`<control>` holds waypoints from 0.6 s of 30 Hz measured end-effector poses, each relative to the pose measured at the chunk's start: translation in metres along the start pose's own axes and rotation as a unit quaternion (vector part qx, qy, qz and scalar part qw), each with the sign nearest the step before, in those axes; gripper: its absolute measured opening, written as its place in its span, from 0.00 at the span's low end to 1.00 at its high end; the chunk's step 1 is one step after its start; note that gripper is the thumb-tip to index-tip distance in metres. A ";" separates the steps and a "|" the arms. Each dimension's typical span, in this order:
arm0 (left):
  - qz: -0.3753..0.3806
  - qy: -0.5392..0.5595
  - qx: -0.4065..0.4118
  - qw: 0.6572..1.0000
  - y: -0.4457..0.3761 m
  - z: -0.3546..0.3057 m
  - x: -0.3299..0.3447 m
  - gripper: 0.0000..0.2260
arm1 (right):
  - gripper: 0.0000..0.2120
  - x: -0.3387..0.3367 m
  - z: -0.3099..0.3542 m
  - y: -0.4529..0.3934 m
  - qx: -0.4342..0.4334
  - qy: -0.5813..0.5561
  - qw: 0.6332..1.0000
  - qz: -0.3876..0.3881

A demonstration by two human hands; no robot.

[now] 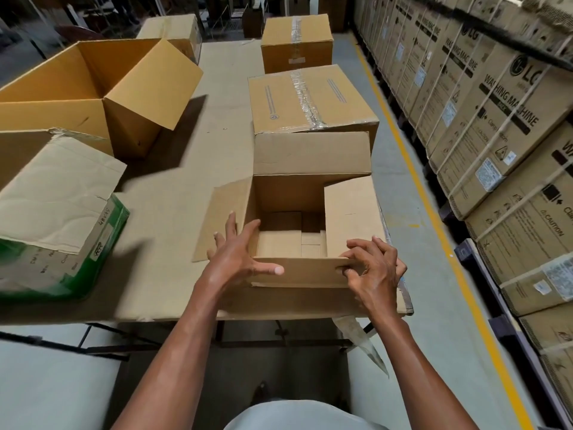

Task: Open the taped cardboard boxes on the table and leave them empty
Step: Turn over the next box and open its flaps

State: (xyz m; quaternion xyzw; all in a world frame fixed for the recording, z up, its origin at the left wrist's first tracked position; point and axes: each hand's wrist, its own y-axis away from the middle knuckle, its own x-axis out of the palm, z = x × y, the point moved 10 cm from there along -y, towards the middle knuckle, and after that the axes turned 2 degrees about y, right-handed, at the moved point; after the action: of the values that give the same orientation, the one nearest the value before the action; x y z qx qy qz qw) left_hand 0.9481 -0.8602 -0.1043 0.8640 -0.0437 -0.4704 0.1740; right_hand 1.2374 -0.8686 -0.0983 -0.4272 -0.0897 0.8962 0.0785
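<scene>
An open cardboard box (310,193) stands at the table's near right edge, its flaps spread; only flat cardboard pieces show at its bottom. My right hand (373,268) pinches the near flap at its right end, fingers curled round the edge. My left hand (238,256) hovers with straight spread fingers at the box's near left corner, over the left flap. Behind it lie a taped box (310,97) and a further taped box (296,41), both sealed with clear tape.
On the left of the table (186,169) stand a large open box (102,91) and a torn green-sided box (55,218). Another box (173,29) sits far left. Stacked washing machine cartons (496,119) line the right beyond a yellow floor line.
</scene>
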 end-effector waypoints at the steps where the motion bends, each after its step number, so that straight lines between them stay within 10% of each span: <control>1: 0.011 0.014 0.008 1.000 0.001 0.002 0.007 0.59 | 0.14 0.000 0.000 0.000 0.001 0.001 1.000 0.001; 18: -0.083 0.156 0.053 0.983 0.016 0.024 0.013 0.42 | 0.11 -0.003 0.022 -0.003 0.008 0.099 0.992 0.074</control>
State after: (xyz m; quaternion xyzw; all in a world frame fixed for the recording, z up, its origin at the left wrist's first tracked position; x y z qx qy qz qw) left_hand 0.9373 -0.8844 -0.1211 0.9353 0.0307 -0.3398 0.0937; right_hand 1.2220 -0.8685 -0.0821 -0.5185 -0.0422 0.8537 0.0244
